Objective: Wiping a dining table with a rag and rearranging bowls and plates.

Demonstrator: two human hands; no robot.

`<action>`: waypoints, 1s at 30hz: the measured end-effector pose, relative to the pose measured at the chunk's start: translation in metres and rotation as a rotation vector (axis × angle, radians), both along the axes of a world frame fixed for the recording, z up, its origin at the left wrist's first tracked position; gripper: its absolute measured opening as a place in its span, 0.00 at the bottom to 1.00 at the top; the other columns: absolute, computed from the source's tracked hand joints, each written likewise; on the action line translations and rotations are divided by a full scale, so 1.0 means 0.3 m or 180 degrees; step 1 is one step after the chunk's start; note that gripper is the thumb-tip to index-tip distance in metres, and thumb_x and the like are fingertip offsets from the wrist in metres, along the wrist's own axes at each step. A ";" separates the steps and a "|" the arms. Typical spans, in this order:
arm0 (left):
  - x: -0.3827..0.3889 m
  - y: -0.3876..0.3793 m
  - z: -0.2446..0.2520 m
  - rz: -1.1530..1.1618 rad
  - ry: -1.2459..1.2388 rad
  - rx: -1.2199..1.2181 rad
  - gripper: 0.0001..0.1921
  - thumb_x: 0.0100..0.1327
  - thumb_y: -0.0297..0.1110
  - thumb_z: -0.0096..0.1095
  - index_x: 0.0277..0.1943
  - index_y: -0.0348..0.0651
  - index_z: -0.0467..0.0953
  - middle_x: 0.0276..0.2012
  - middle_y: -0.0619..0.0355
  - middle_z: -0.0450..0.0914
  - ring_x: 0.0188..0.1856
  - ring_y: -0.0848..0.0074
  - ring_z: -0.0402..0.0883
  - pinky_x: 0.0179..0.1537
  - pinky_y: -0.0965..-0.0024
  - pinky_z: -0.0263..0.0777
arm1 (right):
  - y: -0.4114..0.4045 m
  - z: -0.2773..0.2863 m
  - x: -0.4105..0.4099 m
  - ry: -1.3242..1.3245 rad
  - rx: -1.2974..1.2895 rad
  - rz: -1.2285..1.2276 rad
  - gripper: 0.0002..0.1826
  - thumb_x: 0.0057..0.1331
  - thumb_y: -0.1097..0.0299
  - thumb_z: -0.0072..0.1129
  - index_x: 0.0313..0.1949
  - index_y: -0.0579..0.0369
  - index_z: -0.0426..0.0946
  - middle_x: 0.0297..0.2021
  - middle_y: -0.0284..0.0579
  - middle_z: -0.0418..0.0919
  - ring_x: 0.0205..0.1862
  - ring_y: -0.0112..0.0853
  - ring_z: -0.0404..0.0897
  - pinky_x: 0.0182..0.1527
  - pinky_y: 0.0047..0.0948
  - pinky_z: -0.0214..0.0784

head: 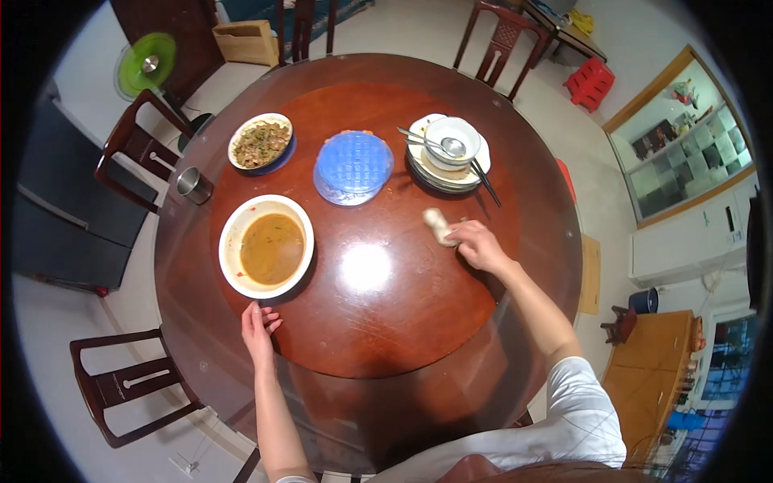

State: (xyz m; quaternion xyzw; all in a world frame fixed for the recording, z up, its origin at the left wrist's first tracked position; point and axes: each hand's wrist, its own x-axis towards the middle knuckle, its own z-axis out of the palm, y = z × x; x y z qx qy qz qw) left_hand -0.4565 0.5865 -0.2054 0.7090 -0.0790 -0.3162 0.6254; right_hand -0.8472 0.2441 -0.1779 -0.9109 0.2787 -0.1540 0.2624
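Note:
My right hand (pixel 480 244) grips a crumpled whitish cloth (pixel 436 223) against the wooden turntable (pixel 386 332) of a round dining table. The cloth lies just below a stack of plates (pixel 444 184) topped by white bowls (pixel 454 136), with metal spoons and dark chopsticks (pixel 486 181). My left hand (pixel 259 332) is at the near side of a large white bowl (pixel 220 247) of brown soup (pixel 272 250). Its fingers are spread apart; whether the fingertips touch the bowl I cannot tell.
Beyond the soup bowl is a bowl of chopped food (pixel 261 145). Blue plastic lids or mats (pixel 353 166) lie mid-turntable. A metal cup (pixel 194 185) stands at the table's left edge. Wooden chairs (pixel 136 377) surround the table, and a green fan (pixel 145 65) stands behind.

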 end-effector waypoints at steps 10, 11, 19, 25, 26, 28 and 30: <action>-0.027 0.016 -0.021 0.0028 0.0025 -0.0191 0.20 0.77 0.40 0.50 0.62 0.34 0.69 0.45 0.52 0.78 0.43 0.75 0.80 0.43 0.71 0.81 | 0.357 -0.049 -0.334 -0.0494 -0.0155 -0.1716 0.19 0.54 0.81 0.54 0.45 0.52 0.80 0.49 0.46 0.79 0.56 0.47 0.73 0.62 0.46 0.64; -0.030 0.014 -0.026 0.0016 -0.0063 -0.0218 0.20 0.77 0.40 0.50 0.62 0.34 0.69 0.45 0.52 0.77 0.43 0.75 0.80 0.43 0.71 0.81 | 0.414 -0.075 -0.260 -0.0278 -0.0636 -0.1887 0.20 0.54 0.81 0.55 0.47 0.51 0.79 0.51 0.46 0.78 0.57 0.48 0.72 0.63 0.47 0.63; -0.023 0.014 -0.037 0.0040 -0.0100 -0.0246 0.21 0.78 0.43 0.47 0.62 0.34 0.69 0.45 0.51 0.77 0.43 0.72 0.81 0.44 0.68 0.82 | 0.326 -0.127 0.215 -0.0523 -0.0630 -0.2014 0.30 0.57 0.75 0.60 0.62 0.51 0.71 0.68 0.60 0.61 0.69 0.59 0.58 0.68 0.52 0.54; 0.013 -0.077 0.057 0.0027 0.0745 -0.0422 0.30 0.74 0.52 0.50 0.65 0.35 0.59 0.48 0.41 0.77 0.46 0.57 0.84 0.45 0.60 0.83 | 0.378 -0.111 0.520 -0.0441 -0.0354 -0.0913 0.26 0.55 0.74 0.62 0.56 0.49 0.78 0.64 0.56 0.68 0.65 0.55 0.65 0.65 0.52 0.59; 0.022 -0.105 0.080 -0.0099 0.0841 -0.0464 0.28 0.74 0.49 0.50 0.65 0.34 0.59 0.49 0.38 0.77 0.43 0.56 0.85 0.41 0.60 0.84 | 0.387 -0.115 0.564 -0.0501 -0.0373 -0.0707 0.25 0.55 0.75 0.61 0.55 0.48 0.79 0.62 0.52 0.71 0.62 0.53 0.68 0.63 0.51 0.61; 0.043 -0.162 0.104 -0.0253 0.0932 -0.0427 0.26 0.74 0.42 0.49 0.64 0.30 0.59 0.49 0.37 0.78 0.39 0.54 0.86 0.36 0.61 0.85 | 0.387 -0.112 0.645 -0.0485 -0.0319 -0.0492 0.25 0.55 0.75 0.61 0.55 0.48 0.79 0.61 0.51 0.72 0.61 0.51 0.69 0.62 0.50 0.62; 0.049 -0.200 0.105 -0.0055 0.0741 -0.0296 0.23 0.73 0.35 0.46 0.62 0.26 0.61 0.49 0.38 0.79 0.39 0.56 0.86 0.34 0.63 0.86 | 0.376 -0.109 0.728 -0.0474 -0.0302 -0.0302 0.24 0.56 0.75 0.60 0.54 0.49 0.79 0.61 0.51 0.73 0.61 0.50 0.70 0.62 0.50 0.62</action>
